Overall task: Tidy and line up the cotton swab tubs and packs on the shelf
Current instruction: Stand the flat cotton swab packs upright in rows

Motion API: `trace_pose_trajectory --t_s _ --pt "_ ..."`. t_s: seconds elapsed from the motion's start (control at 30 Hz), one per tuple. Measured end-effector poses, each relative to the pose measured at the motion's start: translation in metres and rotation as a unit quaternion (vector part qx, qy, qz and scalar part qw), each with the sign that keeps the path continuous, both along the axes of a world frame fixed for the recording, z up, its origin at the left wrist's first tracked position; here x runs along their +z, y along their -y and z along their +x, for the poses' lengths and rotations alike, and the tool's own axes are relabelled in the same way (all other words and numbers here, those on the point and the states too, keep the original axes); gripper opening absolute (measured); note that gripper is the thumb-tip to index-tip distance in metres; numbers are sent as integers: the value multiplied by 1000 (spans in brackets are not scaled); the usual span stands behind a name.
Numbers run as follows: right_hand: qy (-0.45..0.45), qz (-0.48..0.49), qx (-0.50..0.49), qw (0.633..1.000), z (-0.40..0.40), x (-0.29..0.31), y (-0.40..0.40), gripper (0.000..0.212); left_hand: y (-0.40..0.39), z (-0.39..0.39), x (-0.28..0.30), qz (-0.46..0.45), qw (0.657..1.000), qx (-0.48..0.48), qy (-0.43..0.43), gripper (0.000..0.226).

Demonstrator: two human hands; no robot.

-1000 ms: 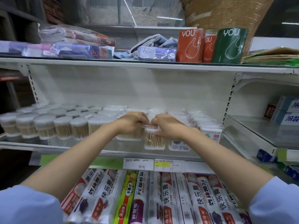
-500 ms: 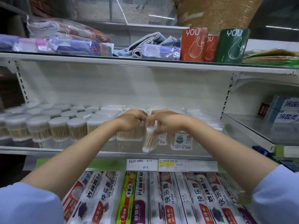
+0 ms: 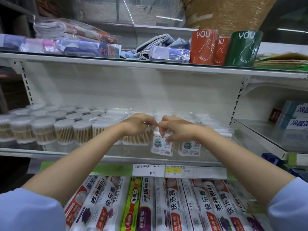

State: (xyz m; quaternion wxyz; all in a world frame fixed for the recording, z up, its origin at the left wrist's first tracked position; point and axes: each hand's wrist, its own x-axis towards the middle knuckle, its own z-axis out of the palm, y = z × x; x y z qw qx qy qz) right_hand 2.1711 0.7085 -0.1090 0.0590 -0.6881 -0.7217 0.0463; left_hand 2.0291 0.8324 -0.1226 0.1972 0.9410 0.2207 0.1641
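Observation:
On the middle shelf [image 3: 106, 157], rows of round clear cotton swab tubs [image 3: 64, 130] fill the left half. Flat swab packs stand to their right. My right hand [image 3: 176, 129] pinches the top edge of a labelled swab pack [image 3: 160, 146], which stands upright with its picture label facing me. My left hand [image 3: 138, 125] curls its fingers over the top of a clear pack of wooden-stick swabs [image 3: 135, 139] just left of it. The fingertips of both hands nearly meet. A second labelled pack [image 3: 189, 147] stands to the right, and more packs behind it are blurred.
The top shelf holds folded cloths [image 3: 75, 37] and orange and green "YOU" rolls [image 3: 204, 46]. Boxes of plastic wrap [image 3: 146, 204] lie below, under the price tags [image 3: 148, 170]. A side shelf [image 3: 266, 135] with blue boxes adjoins at the right.
The pack in my right hand has turned from showing its sticks to showing its label, and now stands upright beside the other labelled pack. My left hand has stayed on the wooden-stick pack.

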Motion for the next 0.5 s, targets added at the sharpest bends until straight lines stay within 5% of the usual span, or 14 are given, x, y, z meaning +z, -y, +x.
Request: trace_pose_trajectory --t_s 0.33,0.5 --pt "115 46 7 992 6 -9 0 23 1 0 1 13 1000 -5 -12 44" --pt "78 53 -17 995 4 -4 0 15 -6 -9 3 10 1000 3 7 46"
